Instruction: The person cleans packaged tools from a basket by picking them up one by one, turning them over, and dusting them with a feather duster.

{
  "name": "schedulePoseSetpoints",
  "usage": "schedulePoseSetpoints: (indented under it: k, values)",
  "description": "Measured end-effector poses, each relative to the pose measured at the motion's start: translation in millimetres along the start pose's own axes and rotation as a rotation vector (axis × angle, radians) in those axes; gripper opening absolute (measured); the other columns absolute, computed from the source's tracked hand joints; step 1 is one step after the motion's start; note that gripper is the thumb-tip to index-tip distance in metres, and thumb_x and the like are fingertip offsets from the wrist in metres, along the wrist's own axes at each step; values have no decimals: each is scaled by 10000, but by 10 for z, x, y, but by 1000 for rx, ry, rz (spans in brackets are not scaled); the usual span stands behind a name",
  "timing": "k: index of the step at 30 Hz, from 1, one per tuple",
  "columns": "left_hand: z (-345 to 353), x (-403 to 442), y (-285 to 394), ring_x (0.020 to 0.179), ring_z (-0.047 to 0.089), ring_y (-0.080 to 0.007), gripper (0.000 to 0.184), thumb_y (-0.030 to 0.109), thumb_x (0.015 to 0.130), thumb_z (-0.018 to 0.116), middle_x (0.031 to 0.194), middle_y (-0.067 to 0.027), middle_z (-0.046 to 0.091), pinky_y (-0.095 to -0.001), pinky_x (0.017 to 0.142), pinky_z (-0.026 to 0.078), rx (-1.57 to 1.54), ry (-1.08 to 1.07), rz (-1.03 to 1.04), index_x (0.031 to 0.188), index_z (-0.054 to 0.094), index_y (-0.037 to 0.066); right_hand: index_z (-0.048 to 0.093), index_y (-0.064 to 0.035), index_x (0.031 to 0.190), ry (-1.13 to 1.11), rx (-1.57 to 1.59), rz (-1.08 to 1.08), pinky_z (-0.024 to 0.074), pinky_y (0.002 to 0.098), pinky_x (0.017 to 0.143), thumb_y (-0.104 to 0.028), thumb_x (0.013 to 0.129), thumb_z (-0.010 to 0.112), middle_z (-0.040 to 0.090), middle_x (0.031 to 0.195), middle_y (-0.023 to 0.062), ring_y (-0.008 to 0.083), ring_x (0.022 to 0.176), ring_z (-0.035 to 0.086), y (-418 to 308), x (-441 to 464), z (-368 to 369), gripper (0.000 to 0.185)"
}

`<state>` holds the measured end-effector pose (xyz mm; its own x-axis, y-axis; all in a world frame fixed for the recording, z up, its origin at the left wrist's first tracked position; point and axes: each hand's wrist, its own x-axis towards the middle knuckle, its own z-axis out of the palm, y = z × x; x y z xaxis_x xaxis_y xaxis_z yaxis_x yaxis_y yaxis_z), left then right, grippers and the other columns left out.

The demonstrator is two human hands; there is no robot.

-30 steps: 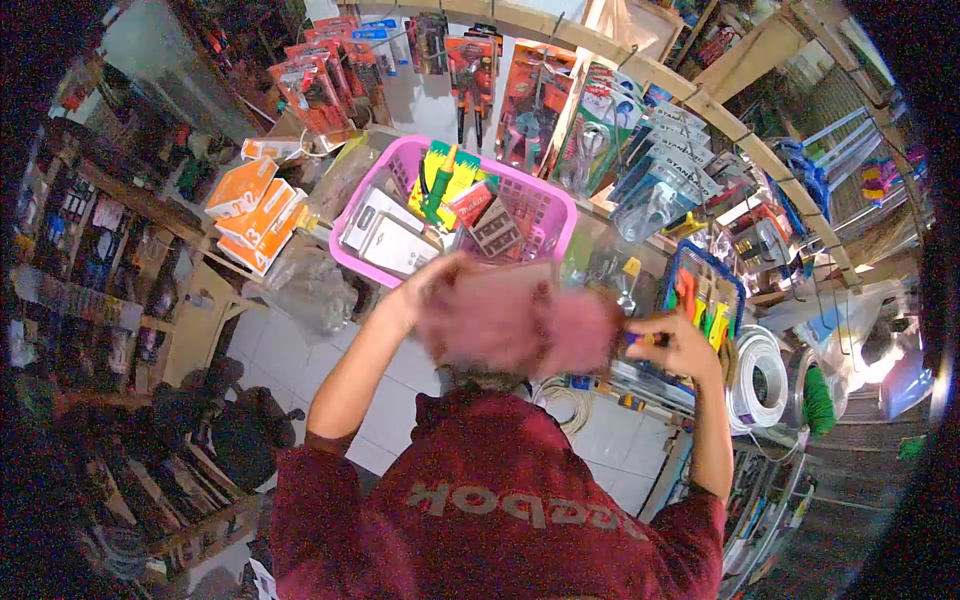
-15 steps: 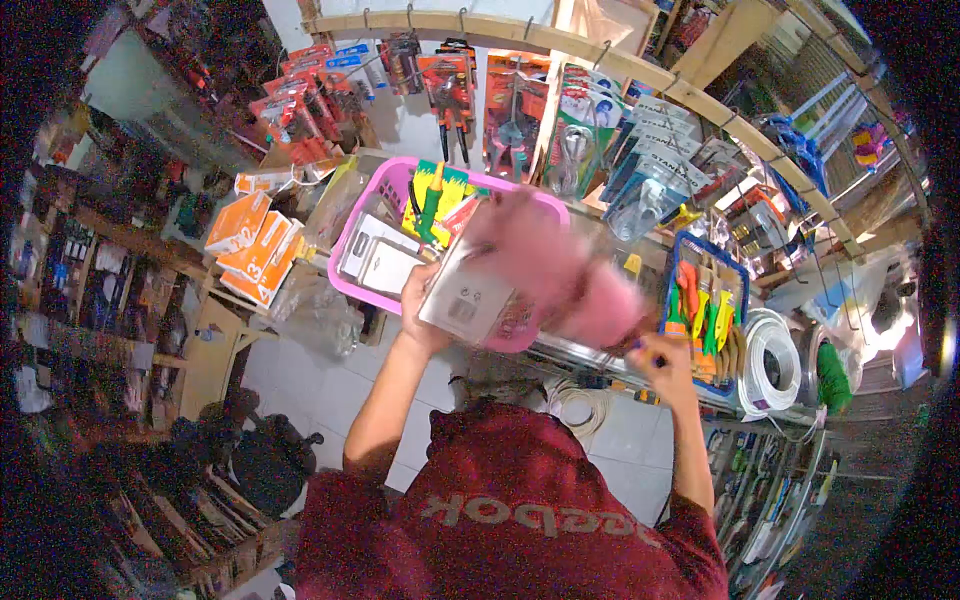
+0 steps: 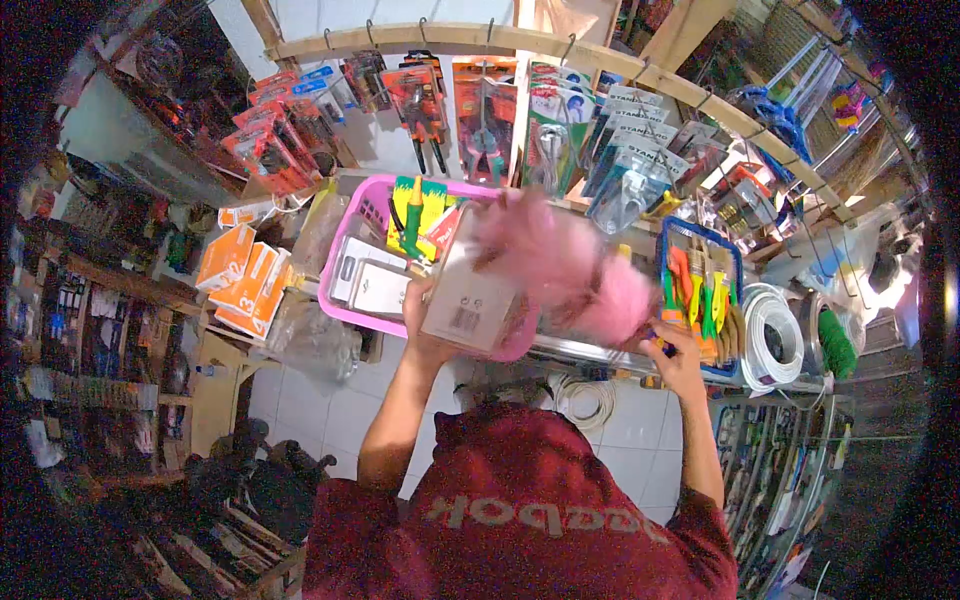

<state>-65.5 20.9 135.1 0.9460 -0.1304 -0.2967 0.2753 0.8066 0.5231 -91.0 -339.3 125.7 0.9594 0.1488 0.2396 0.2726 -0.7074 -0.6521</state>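
Observation:
My left hand (image 3: 419, 318) is closed on the lower left edge of a flat, pale box (image 3: 468, 302) with a barcode on its face, tilted over a pink plastic basket (image 3: 337, 312). In the basket lie white packages (image 3: 378, 288) and a green-handled tool (image 3: 412, 228) against a yellow and green card. Fingers wrapped around its handle, my right hand (image 3: 674, 358) grips a fluffy pink duster (image 3: 615, 295). The duster's head is blurred and overlaps the box's right side, so I cannot tell exactly where it touches.
Orange boxes (image 3: 243, 277) stand left of the basket. On the right are a blue basket (image 3: 740, 290) of paintbrushes (image 3: 712, 310) and a coil of white cable (image 3: 771, 335). Packaged tools (image 3: 418, 105) hang from a wooden rail (image 3: 450, 34) at the back.
The view has shifted a little. The pink duster still crosses the box and is blurred with motion, its head slightly differently placed. Both hands keep their hold.

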Motion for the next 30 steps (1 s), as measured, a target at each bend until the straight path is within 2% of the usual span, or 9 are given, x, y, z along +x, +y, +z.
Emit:
schedulePoseSetpoints:
  k: [4,5,8,12,15,19,21,26,30]
  values:
    - [-418,182,-26,764,575,-215,552,485,775,404,897,-91,593,-348,662,482,60,-104,32,1079,554,50,651,-14,1010,-499,155,-56,477,319,791,-223,732,717,664,945,143,229,876,636,-229,41,-124,354]
    - [-390,151,84,759,575,-217,577,500,771,404,921,-93,590,-343,662,483,-58,-254,-113,1103,540,49,653,-12,1003,-531,75,146,475,315,797,-203,741,709,668,936,139,206,867,637,-196,45,-149,329]
    - [-34,26,74,759,573,-222,606,515,761,412,909,-95,593,-357,654,488,-54,-5,-29,1097,536,27,659,-45,1015,-12,38,-32,479,306,771,-211,742,717,679,906,107,162,810,633,-47,55,-66,325]
    - [-477,142,-79,782,575,-250,605,509,772,412,970,-120,587,-358,649,489,360,103,321,1119,532,29,648,-1,1011,-494,194,-40,473,282,736,-183,727,730,681,855,107,119,761,602,20,-65,33,347]
    - [-422,151,59,973,571,-263,574,339,765,465,1099,-135,563,-380,861,462,-305,-727,-15,1224,464,-6,653,-4,1002,-136,179,149,472,289,750,-186,707,749,671,847,100,163,775,608,52,-97,73,360]
    - [-407,12,-45,1214,410,-243,741,298,709,589,1278,-157,447,-367,997,358,199,-85,320,1331,346,-24,653,4,928,59,186,298,479,308,748,-159,694,755,659,855,113,190,798,609,421,-308,384,302]
    - [-386,13,-50,1226,401,-248,766,329,700,600,1297,-150,437,-369,1011,337,315,-225,373,1332,349,-24,638,16,848,102,206,99,485,326,757,-119,678,762,666,869,126,205,822,625,147,-303,494,250]
    - [-512,13,-24,1220,414,-270,859,406,660,645,1330,-155,413,-375,1031,304,743,-177,417,1317,352,-65,647,29,888,-111,389,226,490,321,759,-123,677,759,666,941,154,213,844,644,-67,-203,602,283]
    - [-389,-103,86,1215,421,-283,890,416,639,663,1326,-174,416,-384,1036,295,601,-271,402,1307,353,-83,651,26,925,-140,296,229,491,297,718,-154,693,751,671,889,139,185,777,636,0,-145,565,310]
